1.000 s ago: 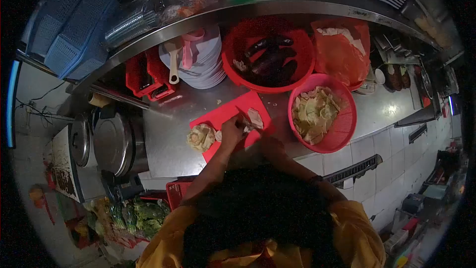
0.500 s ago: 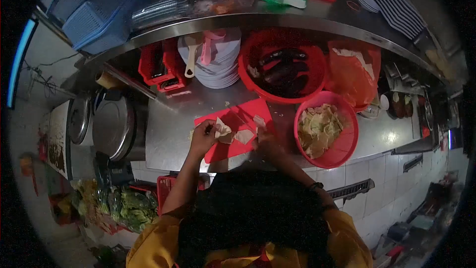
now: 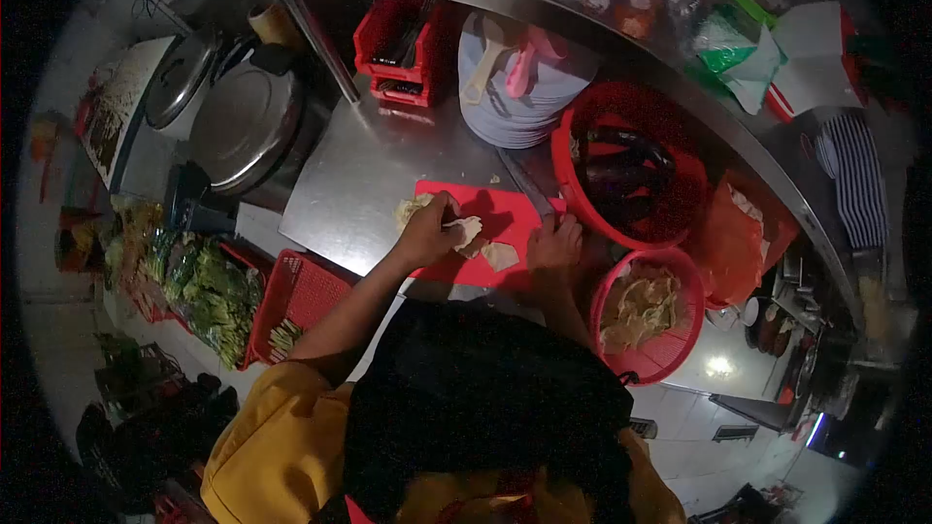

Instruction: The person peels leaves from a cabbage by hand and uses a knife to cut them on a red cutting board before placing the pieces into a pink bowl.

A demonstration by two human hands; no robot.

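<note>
The left hand [image 3: 427, 236] is over the left part of the red board [image 3: 505, 206], its fingers pinched together on a pale, crumpled sheet [image 3: 467, 230]. Half a second ago it had a pale sheet over that same part of the board, so its hold looks much alike.

The right hand [image 3: 555, 245] has changed more. Its fingers look closed round the near end of a knife [image 3: 524, 180], at the board's right edge. The blade now points past the far edge towards the stack of plates [image 3: 500, 116]; half a second ago it lay across the board. A second ago the two hands were close together over the board; now they are clearly apart.

Two loose sheets [image 3: 500, 255] lie on the board between the hands, as they did half a second ago. More pale sheets [image 3: 410, 209] show at the left edge, partly hidden by the left hand.

The whole view has tilted since then, yet the pink basket [image 3: 680, 340] of sheets and the red tub [image 3: 571, 175] of dark, long vegetables [image 3: 631, 163] stay to the right of the board on the metal surface [image 3: 335, 209].
</note>
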